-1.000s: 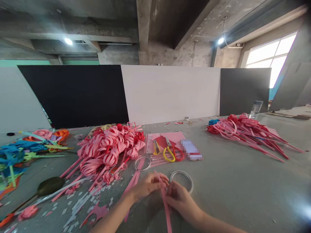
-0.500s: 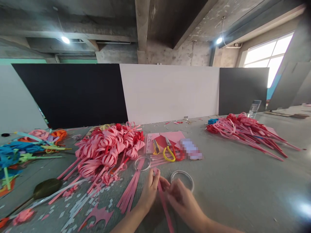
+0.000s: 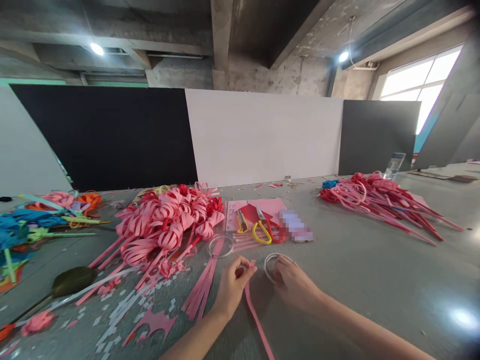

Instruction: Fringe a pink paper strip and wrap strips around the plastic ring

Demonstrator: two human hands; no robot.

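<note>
My left hand (image 3: pixel 237 285) is closed in a pinch on the top end of a long pink paper strip (image 3: pixel 255 316), which hangs down toward the near edge of view. To its right, my right hand (image 3: pixel 294 280) has curled fingers at the edge of a roll of clear tape (image 3: pixel 267 266) lying on the table; the hand covers part of the ring. A second tape ring (image 3: pixel 221 247) rests on the upper ends of several loose pink strips (image 3: pixel 202 290), left of my left hand.
Beyond my hands lie yellow-handled scissors (image 3: pixel 261 232), pink paper sheets (image 3: pixel 275 204) and a blurred phone (image 3: pixel 294 224). Curled pink paper flowers (image 3: pixel 168 225) are heaped left; more pink and red ones (image 3: pixel 375 192) lie right. Paper scraps (image 3: pixel 153 322) litter the left foreground.
My right hand has moved away from the strip, to the right, onto the tape roll. My left hand still pinches the strip, its end now showing above the fingers.
</note>
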